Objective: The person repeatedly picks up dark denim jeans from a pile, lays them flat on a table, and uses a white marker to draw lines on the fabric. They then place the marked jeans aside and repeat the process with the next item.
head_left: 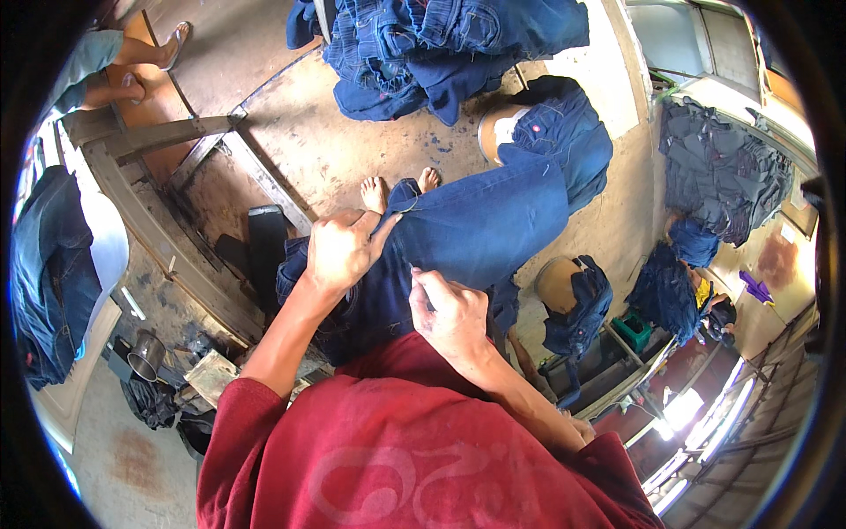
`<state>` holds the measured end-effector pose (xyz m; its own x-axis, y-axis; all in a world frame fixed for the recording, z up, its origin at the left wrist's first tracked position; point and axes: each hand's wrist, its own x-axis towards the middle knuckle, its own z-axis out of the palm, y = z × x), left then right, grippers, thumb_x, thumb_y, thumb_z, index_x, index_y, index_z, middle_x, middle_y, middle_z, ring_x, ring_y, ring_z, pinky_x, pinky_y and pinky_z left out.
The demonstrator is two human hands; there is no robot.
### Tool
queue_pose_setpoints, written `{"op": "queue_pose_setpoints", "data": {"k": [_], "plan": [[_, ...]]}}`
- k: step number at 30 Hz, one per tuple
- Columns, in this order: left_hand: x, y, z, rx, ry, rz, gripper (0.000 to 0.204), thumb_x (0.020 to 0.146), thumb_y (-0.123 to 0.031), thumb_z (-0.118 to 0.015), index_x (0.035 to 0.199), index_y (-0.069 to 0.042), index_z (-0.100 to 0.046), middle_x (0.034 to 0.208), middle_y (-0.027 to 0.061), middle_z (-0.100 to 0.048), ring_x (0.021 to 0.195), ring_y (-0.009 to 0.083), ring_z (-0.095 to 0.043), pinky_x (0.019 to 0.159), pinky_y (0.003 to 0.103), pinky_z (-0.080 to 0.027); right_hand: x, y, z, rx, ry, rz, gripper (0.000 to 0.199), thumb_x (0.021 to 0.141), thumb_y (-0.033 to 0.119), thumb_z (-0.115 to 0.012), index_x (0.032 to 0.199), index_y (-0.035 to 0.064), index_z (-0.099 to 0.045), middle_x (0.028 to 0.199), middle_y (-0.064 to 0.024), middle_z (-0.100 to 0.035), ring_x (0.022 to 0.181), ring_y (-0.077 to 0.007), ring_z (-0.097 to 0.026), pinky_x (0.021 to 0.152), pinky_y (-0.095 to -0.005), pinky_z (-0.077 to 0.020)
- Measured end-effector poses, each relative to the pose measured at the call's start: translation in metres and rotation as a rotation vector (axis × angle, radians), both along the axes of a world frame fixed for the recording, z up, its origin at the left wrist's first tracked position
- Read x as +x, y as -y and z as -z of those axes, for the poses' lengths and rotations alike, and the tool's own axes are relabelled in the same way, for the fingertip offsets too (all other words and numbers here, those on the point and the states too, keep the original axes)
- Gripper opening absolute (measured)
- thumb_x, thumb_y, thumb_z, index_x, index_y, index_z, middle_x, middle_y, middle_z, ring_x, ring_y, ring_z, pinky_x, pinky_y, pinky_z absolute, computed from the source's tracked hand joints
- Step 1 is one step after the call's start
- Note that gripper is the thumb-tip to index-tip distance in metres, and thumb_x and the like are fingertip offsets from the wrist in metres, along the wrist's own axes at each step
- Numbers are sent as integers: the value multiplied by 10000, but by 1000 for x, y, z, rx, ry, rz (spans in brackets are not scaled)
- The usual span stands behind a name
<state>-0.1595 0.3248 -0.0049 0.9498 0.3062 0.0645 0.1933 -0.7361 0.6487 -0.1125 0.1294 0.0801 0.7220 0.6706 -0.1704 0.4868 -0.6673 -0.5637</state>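
A pair of dark blue jeans [493, 220] is spread across my lap, with one leg stretching away to the right. My left hand [339, 254] pinches the cloth near the hem, where a few loose light threads [407, 204] show. Just over the denim, my right hand [449, 310] is closed, thumb and fingertips together. Whether something small sits between those fingertips is too fine to make out. More folded denim [339, 331] lies under my wrists, partly hidden by my arms.
A large heap of jeans [441, 44] rises in front. Jeans drape over a round stool [498, 132] and a second stool [557, 284]. Dark grey garments [723, 167] are piled at right. Wooden framing [150, 229] stands at left, near another person's legs [145, 53].
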Motion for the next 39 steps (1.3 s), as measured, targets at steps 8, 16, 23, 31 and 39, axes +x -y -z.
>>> {"op": "queue_pose_setpoints", "data": {"k": [8, 16, 23, 31, 39], "plan": [[1, 0, 2, -18, 12, -1, 271, 932, -271, -879, 850, -63, -726, 613, 103, -633, 521, 289, -663, 495, 416, -549, 2, 3, 1, -36, -1, -42, 169, 933, 78, -751, 1100, 97, -736, 689, -58, -726, 576, -243, -723, 517, -373, -567], [3, 0, -5, -18, -12, -7, 275, 921, -263, -888, 838, -62, -720, 617, 115, -640, 546, 291, -674, 520, 416, -556, 3, 2, -1, -18, 49, -38, 164, 938, 76, -749, 1100, 92, -733, 690, -67, -726, 576, -252, -722, 522, -398, -571], [3, 0, -3, -31, -12, -17, 278, 918, -258, -890, 828, -56, -721, 620, 119, -642, 547, 300, -673, 522, 419, -552, 3, 3, 1, -57, 2, -30, 169, 936, 71, -751, 1104, 80, -728, 705, -73, -727, 588, -256, -725, 522, -396, -568], [1, 0, -3, -22, -13, -14, 304, 912, -257, -895, 781, -55, -710, 630, 121, -657, 560, 297, -689, 530, 411, -562, 2, 6, 3, -14, 55, -37, 171, 937, 70, -751, 1106, 82, -727, 671, -69, -701, 559, -250, -707, 505, -379, -553], [6, 2, -7, -35, -4, -52, 319, 881, -195, -929, 727, -39, -697, 625, 139, -660, 506, 305, -672, 477, 390, -528, 3, 8, 2, -73, 28, -26, 180, 940, 75, -746, 1118, 99, -729, 683, -64, -716, 576, -237, -725, 501, -374, -558]]}}
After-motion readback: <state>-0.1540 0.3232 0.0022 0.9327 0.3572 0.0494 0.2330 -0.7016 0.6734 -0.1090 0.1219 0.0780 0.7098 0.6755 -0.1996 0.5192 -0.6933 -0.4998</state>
